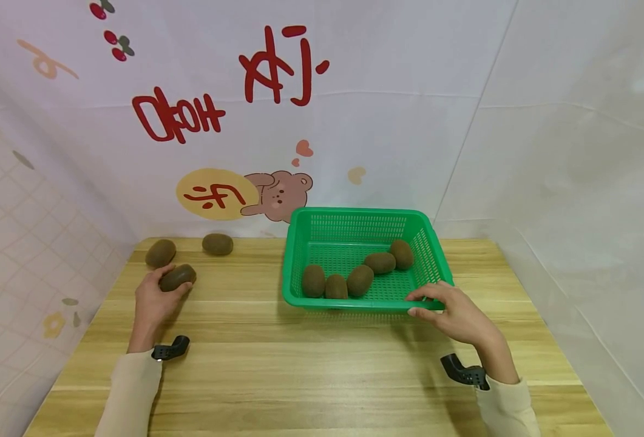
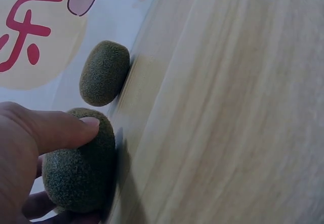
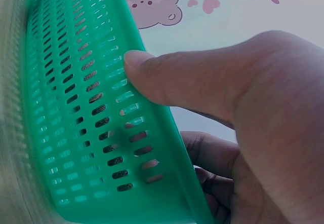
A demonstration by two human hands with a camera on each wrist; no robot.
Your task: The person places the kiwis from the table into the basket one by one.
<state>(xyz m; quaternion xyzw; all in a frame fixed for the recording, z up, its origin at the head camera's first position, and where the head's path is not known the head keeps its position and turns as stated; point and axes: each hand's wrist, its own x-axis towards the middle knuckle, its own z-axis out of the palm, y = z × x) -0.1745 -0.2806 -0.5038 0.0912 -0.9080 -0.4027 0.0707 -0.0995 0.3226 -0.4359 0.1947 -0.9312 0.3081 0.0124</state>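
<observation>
Your left hand [image 1: 155, 297] is gripping a kiwi [image 1: 177, 277] at the left of the bench [image 1: 300, 364], fingers curled round it. Your right hand [image 1: 458, 315] is pinching the near right rim of the green basket [image 1: 354, 303], frame centre, five kiwis inside. Two more kiwis are lying upper left.

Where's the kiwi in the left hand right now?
Head view, table's left side: the held kiwi sits in the left hand, just in front of two loose kiwis, well left of the green basket.
</observation>
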